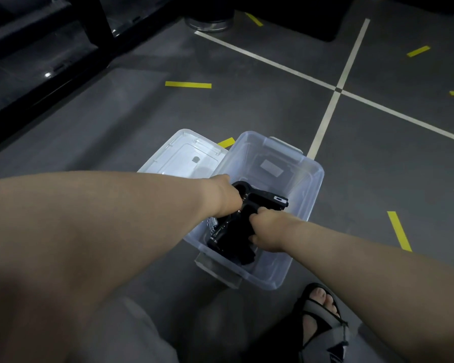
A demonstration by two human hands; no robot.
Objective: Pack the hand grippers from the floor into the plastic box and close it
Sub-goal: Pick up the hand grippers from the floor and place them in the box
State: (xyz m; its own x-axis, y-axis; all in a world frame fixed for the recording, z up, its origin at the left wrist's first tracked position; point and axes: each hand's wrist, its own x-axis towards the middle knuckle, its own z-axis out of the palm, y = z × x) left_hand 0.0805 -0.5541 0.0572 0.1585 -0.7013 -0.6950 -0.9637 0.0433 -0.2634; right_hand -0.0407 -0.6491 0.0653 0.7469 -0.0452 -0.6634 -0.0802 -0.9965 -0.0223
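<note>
— Which step is this?

— Loading, I'd say. Both grips are down in the plastic box [313, 184], which stands open on the floor [247, 100]. The left grip [222, 197] is wrapped round the top end of a bundle of black hand grippers [236, 233], with its fingers hidden under the hand. The right grip [266, 229] has its fingers curled over a handle from the near side. So both are clamped on the grippers, and neither is free.

— Are the grippers in the box or above it?

— Inside the walls, towards the near-left corner. A coil spring [212, 223] shows by the left wall. Whether they rest on the bottom I can't tell — the hands cover that part.

— And the lid?

— The lid [184, 158] lies flat on the floor just beside the box, on its far-left side. It looks to touch the box's corner, but it isn't fitted.

— Anything left to pick up?

— No loose grippers show on the floor in this view, only yellow tape strips [188, 85] and a sandalled foot [323, 318] near the box. There may be more out of frame.

— What does the next move call for?

— Setting the bundle low enough to clear the rim, then letting go with both grips. After that, the lid wants squaring over the opening and pressing down at the end latches.
</note>
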